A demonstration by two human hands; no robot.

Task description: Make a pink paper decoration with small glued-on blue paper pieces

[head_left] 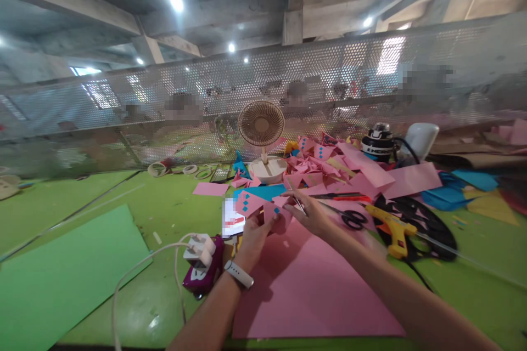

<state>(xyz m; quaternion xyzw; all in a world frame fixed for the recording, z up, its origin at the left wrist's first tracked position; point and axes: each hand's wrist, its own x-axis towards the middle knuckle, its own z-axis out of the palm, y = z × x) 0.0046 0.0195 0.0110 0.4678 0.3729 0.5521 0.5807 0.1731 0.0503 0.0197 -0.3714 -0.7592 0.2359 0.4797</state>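
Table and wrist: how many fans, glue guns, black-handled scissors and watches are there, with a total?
Fan: 1
Glue gun: 1
Black-handled scissors: 1
Watch: 1
Total: 4

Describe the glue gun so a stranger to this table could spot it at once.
Start at the big pink sheet on the green table. Just off its far right corner lies the glue gun. It is the only yellow tool there; the scissors beside it have black handles.
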